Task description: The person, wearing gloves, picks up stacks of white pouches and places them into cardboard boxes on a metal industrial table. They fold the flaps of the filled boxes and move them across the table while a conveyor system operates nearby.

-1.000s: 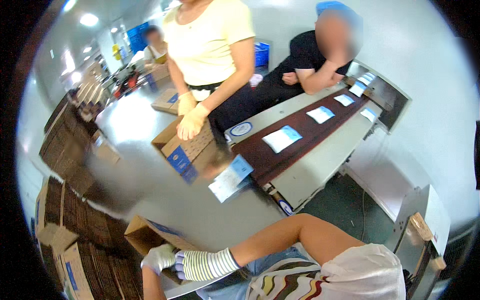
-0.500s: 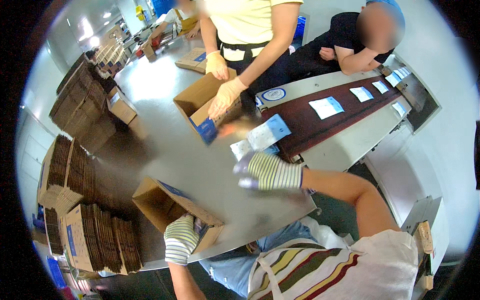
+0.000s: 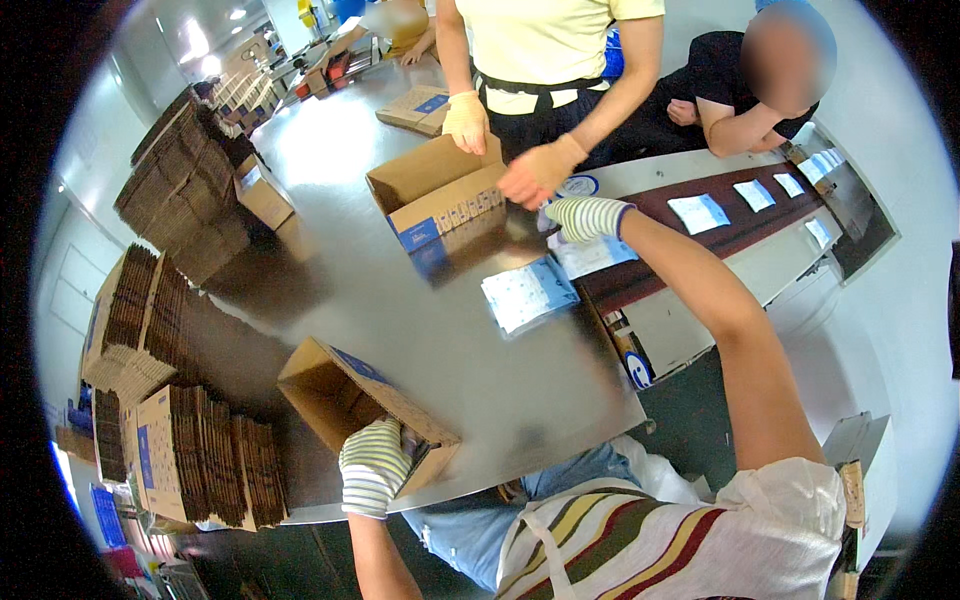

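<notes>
My left hand (image 3: 375, 466), in a striped glove with a grey palm, grips the near end of an open cardboard box (image 3: 335, 385). The box is tipped toward me at the table's near edge; some of those fingers are hidden inside it. My right arm reaches far forward. At its end my right hand (image 3: 588, 219), gloved alike, is over a white-and-blue packet (image 3: 600, 257) at the near end of the conveyor; whether its fingers have closed on the packet is hard to see. More packets (image 3: 528, 293) lie overlapped on the table just left of the conveyor.
Across the table a co-worker's gloved hand (image 3: 545, 172) is close to my right fingers, beside another open box (image 3: 445, 200). Spaced packets (image 3: 698, 212) lie along the dark red conveyor belt (image 3: 660, 190). Stacks of flattened cardboard (image 3: 205, 455) line the left. Another person leans beyond the conveyor.
My right hand has moved forward from the table's packets to the conveyor's end. The co-worker's hand has left the box flap, moving right. My left hand keeps its place at the box.
</notes>
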{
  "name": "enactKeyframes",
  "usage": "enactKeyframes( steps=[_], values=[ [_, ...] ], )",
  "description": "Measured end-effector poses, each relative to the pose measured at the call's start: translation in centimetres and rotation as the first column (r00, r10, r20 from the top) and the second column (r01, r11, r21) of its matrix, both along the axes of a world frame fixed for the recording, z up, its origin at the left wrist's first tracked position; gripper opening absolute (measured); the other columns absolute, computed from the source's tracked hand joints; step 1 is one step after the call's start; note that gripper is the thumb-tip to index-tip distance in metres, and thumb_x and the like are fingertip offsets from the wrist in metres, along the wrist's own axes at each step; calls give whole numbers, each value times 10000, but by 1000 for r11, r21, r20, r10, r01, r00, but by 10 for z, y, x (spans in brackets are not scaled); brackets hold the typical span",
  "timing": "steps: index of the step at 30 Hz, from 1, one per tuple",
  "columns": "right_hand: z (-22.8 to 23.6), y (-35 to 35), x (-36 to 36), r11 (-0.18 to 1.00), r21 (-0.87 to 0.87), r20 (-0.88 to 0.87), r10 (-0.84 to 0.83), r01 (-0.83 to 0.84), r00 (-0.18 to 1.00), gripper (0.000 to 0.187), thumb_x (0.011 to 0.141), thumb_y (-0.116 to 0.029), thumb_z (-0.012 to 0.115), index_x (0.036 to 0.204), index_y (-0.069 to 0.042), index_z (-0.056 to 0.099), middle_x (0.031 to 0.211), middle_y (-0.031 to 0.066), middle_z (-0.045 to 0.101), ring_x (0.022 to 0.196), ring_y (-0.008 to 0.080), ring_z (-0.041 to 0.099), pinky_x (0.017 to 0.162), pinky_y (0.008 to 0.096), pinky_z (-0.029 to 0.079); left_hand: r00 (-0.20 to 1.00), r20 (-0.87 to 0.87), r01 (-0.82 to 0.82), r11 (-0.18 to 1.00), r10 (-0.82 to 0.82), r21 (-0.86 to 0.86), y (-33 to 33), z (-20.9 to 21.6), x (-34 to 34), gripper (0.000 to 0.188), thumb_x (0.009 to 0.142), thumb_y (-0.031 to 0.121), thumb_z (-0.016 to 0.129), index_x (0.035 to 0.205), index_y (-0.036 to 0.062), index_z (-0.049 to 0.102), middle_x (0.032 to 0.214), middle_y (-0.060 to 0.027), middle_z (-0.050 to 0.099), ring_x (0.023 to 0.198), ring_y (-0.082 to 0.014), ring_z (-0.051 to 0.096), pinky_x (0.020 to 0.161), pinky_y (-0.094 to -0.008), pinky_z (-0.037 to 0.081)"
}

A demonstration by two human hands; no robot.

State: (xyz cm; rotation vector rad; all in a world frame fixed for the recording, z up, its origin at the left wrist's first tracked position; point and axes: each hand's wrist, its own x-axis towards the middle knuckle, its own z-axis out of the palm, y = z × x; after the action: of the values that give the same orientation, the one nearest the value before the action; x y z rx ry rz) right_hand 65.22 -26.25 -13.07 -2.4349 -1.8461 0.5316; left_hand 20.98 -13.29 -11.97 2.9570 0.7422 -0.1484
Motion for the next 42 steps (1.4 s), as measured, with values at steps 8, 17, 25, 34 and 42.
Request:
enactKeyframes(
  steps=[8,17,25,34,42],
  values=[
    [-54,63,-19,908,-397,23,151,-130,988,672,658,-477,689,1153,-34,585,1224,139,552,1095,302,532,928,389,412,999,-35,-1,1000,2,25,1,-1,4,275,791,327,569,767,57,615,761,-163,623,721,-337,606,658,-437,479],
    [-28,17,-165,930,-326,-15,175,-170,985,911,528,-370,808,1256,13,417,1209,238,500,1119,339,502,943,448,397,999,-33,-6,1000,5,-30,-5,6,8,249,790,282,548,800,50,637,812,-168,639,768,-330,622,697,-429,493],
    [1,97,-232,807,439,-832,531,396,-162,711,689,-255,768,1252,2,419,1085,99,573,910,178,581,792,338,505,999,-33,-20,995,17,-94,-2,5,6,238,788,245,509,801,48,643,828,-188,644,794,-341,630,691,-438,497],
    [31,118,-297,670,618,-63,564,-412,823,379,683,-268,675,1016,-93,635,1002,103,630,935,258,593,875,386,438,993,-114,-28,985,9,-170,-3,-3,6,234,834,215,472,923,58,622,907,-194,642,840,-342,628,725,-426,497],
    [6,127,-305,890,165,282,371,-426,884,480,565,-377,721,904,-48,638,928,170,619,950,366,559,946,448,377,861,500,-176,977,93,122,54,36,33,216,877,195,489,808,6,569,816,-230,600,721,-392,578,648,-465,458]
  ],
)
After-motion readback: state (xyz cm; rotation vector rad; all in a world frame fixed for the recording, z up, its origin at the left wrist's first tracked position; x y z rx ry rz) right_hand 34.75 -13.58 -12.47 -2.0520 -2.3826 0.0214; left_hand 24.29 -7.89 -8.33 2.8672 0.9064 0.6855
